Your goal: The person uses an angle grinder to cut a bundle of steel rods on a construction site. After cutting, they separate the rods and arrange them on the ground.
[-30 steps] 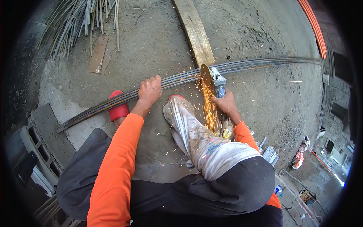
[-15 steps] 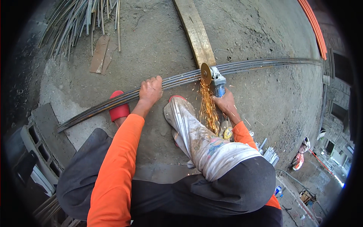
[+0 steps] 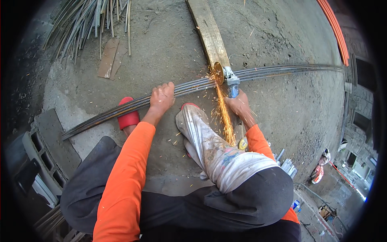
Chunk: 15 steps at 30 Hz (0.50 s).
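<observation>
A bundle of long steel rebars runs across the ground from lower left to far right. My left hand is closed around the bundle, left of the cut. My right hand grips the body of a blue-grey angle grinder. The grinder's cutting disc meets the bars beside the near end of a wooden plank. A bright stream of sparks shoots down from the disc toward me, passing right of my cloth-wrapped leg. My palms hide parts of the bars and grinder handle.
My red slipper is beneath the bundle at left. More rebars lie in a heap at far left, near a brown board piece. A hollow concrete block stands at left; orange pipes lie far right.
The grinder has shifted slightly up and left, its disc now pressed against the bars. Sparks have become a denser, brighter stream and also scatter around the disc. My left hand keeps its hold.
</observation>
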Tool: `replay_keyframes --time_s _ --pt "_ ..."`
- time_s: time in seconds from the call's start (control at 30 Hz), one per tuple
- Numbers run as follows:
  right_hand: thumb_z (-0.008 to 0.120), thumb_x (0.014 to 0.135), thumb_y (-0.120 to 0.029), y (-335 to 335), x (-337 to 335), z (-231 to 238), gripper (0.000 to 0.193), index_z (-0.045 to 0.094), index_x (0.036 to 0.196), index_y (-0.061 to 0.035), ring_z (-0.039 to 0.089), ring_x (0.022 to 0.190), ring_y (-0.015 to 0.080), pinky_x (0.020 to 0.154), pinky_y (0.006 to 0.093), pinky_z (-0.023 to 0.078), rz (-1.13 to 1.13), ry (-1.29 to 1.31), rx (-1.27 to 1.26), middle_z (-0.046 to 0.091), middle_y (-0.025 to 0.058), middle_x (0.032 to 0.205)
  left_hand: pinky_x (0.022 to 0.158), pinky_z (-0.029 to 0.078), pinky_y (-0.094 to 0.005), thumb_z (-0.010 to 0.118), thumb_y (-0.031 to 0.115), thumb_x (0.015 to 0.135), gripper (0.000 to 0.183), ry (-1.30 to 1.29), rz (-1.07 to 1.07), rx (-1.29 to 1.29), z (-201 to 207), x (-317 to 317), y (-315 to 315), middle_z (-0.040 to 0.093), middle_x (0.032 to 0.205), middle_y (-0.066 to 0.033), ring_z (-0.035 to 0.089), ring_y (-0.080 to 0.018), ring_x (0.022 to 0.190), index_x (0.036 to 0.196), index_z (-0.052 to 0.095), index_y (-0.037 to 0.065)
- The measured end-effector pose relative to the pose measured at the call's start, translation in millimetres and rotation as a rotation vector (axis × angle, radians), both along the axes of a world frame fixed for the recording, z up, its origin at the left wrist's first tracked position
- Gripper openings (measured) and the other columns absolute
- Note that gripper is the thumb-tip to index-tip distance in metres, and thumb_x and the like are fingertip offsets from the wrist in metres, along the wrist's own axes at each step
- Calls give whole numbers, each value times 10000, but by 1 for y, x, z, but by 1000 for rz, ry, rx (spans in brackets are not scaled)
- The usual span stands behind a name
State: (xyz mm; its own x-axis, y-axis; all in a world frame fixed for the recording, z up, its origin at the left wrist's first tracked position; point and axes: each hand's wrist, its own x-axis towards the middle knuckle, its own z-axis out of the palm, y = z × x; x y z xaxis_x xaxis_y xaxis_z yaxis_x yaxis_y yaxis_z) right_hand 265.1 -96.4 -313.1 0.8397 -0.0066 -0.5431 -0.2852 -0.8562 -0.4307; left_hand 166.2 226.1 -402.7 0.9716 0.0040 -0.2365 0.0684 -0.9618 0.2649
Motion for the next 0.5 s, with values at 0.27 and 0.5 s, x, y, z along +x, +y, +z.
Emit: replay_keyframes --time_s 0.27,0.5 --pt "805 714 -326 -25 -32 14 553 677 1106 43 739 857 351 826 441 580 14 41 -24 755 226 964 765 610 -482 811 195 787 351 -29 -3 -5 -2 -3 1 714 930 -157 751 -358 857 1008 570 70" --pt "785 697 -297 -8 -26 21 539 665 1071 72 735 834 335 800 433 573 -31 19 7 748 224 932 768 604 -482 787 178 799 322 -59 8 23 -8 -3 2 713 928 -155 747 -359 865 1006 569 65"
